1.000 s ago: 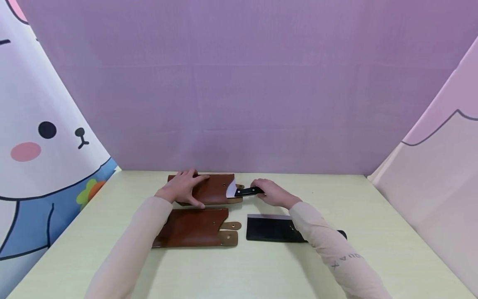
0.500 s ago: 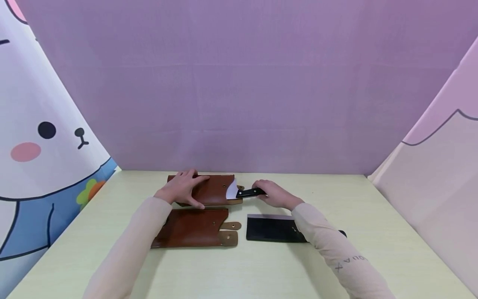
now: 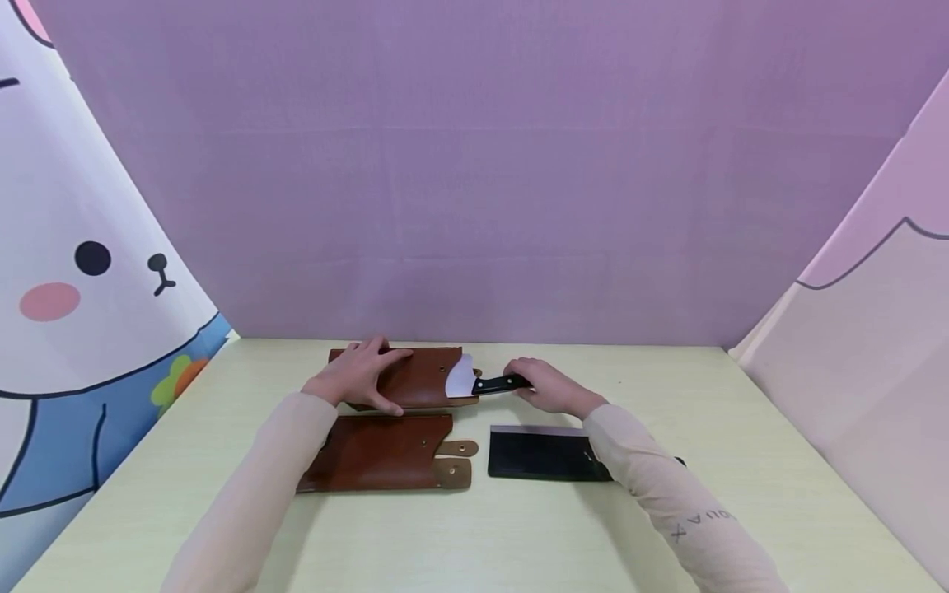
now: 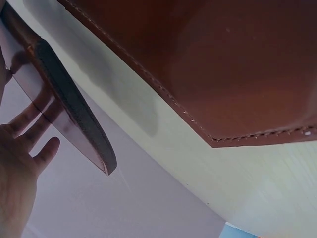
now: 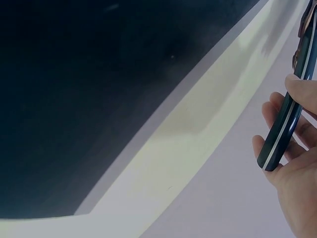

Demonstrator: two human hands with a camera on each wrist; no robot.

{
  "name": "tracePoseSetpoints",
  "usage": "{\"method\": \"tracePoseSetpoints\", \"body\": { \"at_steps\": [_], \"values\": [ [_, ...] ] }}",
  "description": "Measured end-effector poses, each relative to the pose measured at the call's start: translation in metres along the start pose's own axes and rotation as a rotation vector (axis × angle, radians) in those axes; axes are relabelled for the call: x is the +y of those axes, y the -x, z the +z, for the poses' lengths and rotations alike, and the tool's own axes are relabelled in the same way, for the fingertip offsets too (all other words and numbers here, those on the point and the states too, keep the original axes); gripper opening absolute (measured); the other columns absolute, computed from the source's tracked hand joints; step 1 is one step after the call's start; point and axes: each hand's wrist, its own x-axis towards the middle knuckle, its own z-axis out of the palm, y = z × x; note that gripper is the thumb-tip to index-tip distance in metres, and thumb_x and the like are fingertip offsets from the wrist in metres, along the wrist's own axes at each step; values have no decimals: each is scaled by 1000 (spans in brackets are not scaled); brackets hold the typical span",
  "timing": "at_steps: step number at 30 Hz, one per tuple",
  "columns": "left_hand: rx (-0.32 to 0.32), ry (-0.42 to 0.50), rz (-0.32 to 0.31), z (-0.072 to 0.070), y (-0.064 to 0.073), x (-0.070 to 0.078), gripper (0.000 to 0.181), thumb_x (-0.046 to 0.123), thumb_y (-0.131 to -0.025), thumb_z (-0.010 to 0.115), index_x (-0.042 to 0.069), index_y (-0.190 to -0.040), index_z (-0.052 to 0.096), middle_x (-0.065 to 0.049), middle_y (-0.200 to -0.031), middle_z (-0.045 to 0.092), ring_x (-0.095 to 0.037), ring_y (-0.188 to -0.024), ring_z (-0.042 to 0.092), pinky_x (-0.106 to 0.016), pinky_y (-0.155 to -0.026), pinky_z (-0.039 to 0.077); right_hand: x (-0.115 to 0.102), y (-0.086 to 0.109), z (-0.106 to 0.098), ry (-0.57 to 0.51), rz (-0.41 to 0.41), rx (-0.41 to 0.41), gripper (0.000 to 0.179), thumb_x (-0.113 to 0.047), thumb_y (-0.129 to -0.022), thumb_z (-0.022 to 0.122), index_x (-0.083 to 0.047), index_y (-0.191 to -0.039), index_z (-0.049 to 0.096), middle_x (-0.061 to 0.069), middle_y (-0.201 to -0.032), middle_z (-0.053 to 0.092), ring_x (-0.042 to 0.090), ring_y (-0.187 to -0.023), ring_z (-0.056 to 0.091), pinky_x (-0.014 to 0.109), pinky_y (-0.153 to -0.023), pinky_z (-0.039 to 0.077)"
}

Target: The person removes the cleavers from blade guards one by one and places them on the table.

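Observation:
A brown leather knife sheath (image 3: 426, 379) lies at the back of the table. My left hand (image 3: 363, 375) spans it, thumb at the near edge and fingers over the far side; in the left wrist view the fingers lie along its glossy face. Out of the sheath's right end shows a strip of a cleaver's pale blade (image 3: 460, 377). My right hand (image 3: 544, 385) grips the cleaver's black riveted handle (image 5: 283, 129). The rest of that blade is hidden inside the leather.
A second brown sheath (image 3: 381, 453) with two snap straps lies in front of the first. To its right is a black-bladed cleaver (image 3: 537, 455) with a light edge, partly covered by the right forearm. A purple wall (image 3: 482, 206) rises behind the table.
The right hand has shifted slightly right with the handle, and a wider strip of blade shows outside the sheath. The left hand has stayed on the sheath.

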Motion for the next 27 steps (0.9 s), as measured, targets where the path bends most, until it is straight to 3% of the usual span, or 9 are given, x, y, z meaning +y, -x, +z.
{"method": "tracePoseSetpoints", "body": {
  "at_steps": [27],
  "values": [
    [13,12,-8,-1,5,-7,99,69,-55,71,23,-137,43,-11,-114,44,-28,-100,47,-52,-91,35,7,13,-6,-12,2,24,21,-1,-81,63,-3,-102,59,8,-95,63,19,-85,58,38,-79,46]
  ]
}}
